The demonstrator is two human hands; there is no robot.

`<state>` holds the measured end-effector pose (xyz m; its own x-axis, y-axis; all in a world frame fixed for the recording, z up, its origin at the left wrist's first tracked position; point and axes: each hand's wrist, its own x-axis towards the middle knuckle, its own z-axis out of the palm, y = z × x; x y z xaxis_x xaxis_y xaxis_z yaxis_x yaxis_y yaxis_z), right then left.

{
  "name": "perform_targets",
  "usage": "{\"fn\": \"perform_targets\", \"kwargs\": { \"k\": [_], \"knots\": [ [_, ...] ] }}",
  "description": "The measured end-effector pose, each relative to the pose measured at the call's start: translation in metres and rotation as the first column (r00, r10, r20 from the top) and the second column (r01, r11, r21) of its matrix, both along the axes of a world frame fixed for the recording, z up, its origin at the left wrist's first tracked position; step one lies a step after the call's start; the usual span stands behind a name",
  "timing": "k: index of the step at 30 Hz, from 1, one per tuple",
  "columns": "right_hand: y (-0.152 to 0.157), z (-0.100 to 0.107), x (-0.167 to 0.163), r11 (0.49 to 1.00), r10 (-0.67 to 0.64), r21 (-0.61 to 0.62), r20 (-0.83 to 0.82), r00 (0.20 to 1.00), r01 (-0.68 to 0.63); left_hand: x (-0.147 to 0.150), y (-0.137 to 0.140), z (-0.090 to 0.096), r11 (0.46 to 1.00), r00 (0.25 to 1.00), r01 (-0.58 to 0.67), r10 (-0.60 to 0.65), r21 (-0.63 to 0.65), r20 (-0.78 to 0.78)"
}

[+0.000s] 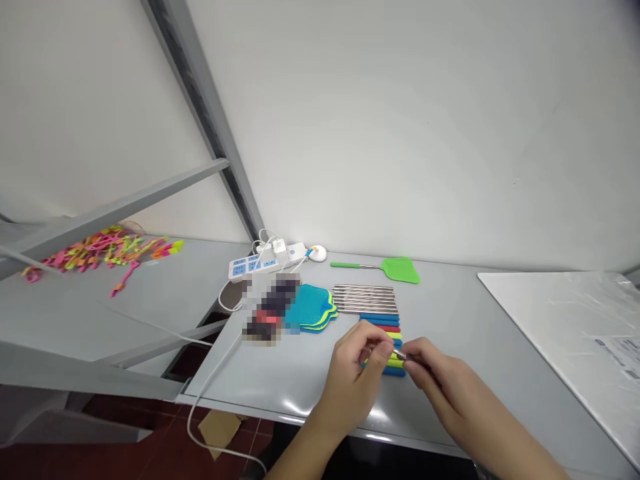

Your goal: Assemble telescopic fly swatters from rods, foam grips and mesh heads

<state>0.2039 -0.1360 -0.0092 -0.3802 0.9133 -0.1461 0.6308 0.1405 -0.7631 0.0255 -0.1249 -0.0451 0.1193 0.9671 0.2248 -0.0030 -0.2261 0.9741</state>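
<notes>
A slim silvery metal rod (400, 355) spans the gap between my two hands above the table's front part. My left hand (356, 373) pinches one end with thumb and fingers, and my right hand (440, 373) is closed around the other end; most of the rod is hidden by fingers. Beneath them lies a row of blue, red and yellow-green handle tubes (380, 320), partly covered by my left hand. Just behind, several metal rods (365, 299) lie side by side. Left of these is a stack of blue and yellow-green fly swatter heads (310, 307).
A whole green fly swatter (400, 269) lies near the wall. Left of it are a white power strip (254, 265) with plugs and cables, and a blurred-out patch. A white wrapped panel (565, 333) is at right; colourful plastic pieces (100, 250) lie beyond the grey frame.
</notes>
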Motion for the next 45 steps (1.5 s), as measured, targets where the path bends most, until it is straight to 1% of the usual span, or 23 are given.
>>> {"fn": "perform_targets", "kwargs": {
  "k": [1, 2, 4, 6, 7, 9, 11, 13, 15, 17, 20, 22, 24, 26, 29, 39, 42, 45],
  "knots": [
    [0.003, 0.0, 0.003, 1.0, 0.027, 0.008, 0.004, 1.0, -0.027, 0.005, 0.001, 0.001, 1.0, 1.0, -0.001, 0.001, -0.011, -0.005],
    [0.006, -0.001, 0.006, 0.999, 0.049, 0.019, 0.005, 0.999, -0.049, 0.009, 0.001, 0.001, 0.999, 0.999, -0.032, 0.032, -0.027, -0.003],
    [0.011, -0.004, 0.013, 0.996, 0.075, 0.043, 0.006, 0.997, -0.075, 0.014, 0.0, -0.005, 0.984, 0.986, -0.166, 0.168, -0.069, 0.018],
    [0.017, -0.008, 0.019, 0.993, 0.092, 0.066, 0.025, 0.995, -0.093, 0.014, -0.002, -0.016, 0.946, 0.952, -0.3, 0.305, -0.123, 0.027],
    [0.02, -0.01, 0.023, 0.991, 0.102, 0.083, 0.043, 0.994, -0.106, 0.013, -0.003, -0.022, 0.928, 0.937, -0.342, 0.349, -0.148, 0.023],
    [0.029, -0.012, 0.029, 0.982, 0.128, 0.13, 0.085, 0.988, -0.139, 0.008, -0.006, -0.034, 0.909, 0.922, -0.382, 0.387, -0.168, 0.001],
    [0.046, -0.013, 0.034, 0.972, 0.129, 0.182, 0.124, 0.984, -0.151, 0.001, -0.011, -0.044, 0.906, 0.919, -0.394, 0.391, -0.157, -0.05],
    [0.073, -0.012, 0.038, 0.966, 0.083, 0.231, 0.155, 0.984, -0.118, -0.007, -0.014, -0.052, 0.895, 0.907, -0.417, 0.399, -0.157, -0.134],
    [0.107, -0.015, 0.036, 0.948, 0.028, 0.304, 0.204, 0.979, -0.09, -0.013, -0.015, -0.056, 0.882, 0.891, -0.437, 0.398, -0.178, -0.217],
    [0.142, -0.021, 0.027, 0.937, 0.002, 0.34, 0.229, 0.973, -0.082, -0.017, -0.013, -0.058, 0.883, 0.887, -0.43, 0.375, -0.189, -0.269],
    [0.186, -0.038, 0.003, 0.934, 0.033, 0.336, 0.245, 0.969, -0.117, -0.019, -0.011, -0.059, 0.926, 0.906, -0.337, 0.269, -0.173, -0.326],
    [0.204, -0.051, -0.015, 0.933, 0.062, 0.328, 0.259, 0.964, -0.148, -0.019, -0.01, -0.059, 0.953, 0.913, -0.258, 0.186, -0.161, -0.363],
    [0.214, -0.062, -0.028, 0.931, 0.087, 0.321, 0.271, 0.959, -0.175, -0.019, -0.01, -0.058, 0.964, 0.91, -0.217, 0.143, -0.154, -0.389],
    [0.219, -0.069, -0.036, 0.928, 0.109, 0.314, 0.281, 0.954, -0.199, -0.019, -0.01, -0.058, 0.965, 0.908, -0.213, 0.137, -0.154, -0.397],
    [0.22, -0.075, -0.038, 0.927, 0.139, 0.297, 0.301, 0.944, -0.231, -0.02, -0.01, -0.058, 0.964, 0.913, -0.203, 0.123, -0.171, -0.39],
    [0.215, -0.072, -0.04, 0.902, 0.181, 0.3, 0.392, 0.902, -0.312, -0.022, -0.009, -0.062, 0.967, 0.905, -0.177, 0.085, -0.186, -0.416],
    [0.218, -0.069, -0.041, 0.891, 0.161, 0.327, 0.418, 0.894, -0.314, -0.022, -0.01, -0.063, 0.967, 0.905, -0.174, 0.084, -0.184, -0.417],
    [0.229, -0.067, -0.041, 0.879, 0.096, 0.383, 0.444, 0.891, -0.285, -0.022, -0.01, -0.064, 0.967, 0.907, -0.178, 0.091, -0.179, -0.41]
  ]
}}
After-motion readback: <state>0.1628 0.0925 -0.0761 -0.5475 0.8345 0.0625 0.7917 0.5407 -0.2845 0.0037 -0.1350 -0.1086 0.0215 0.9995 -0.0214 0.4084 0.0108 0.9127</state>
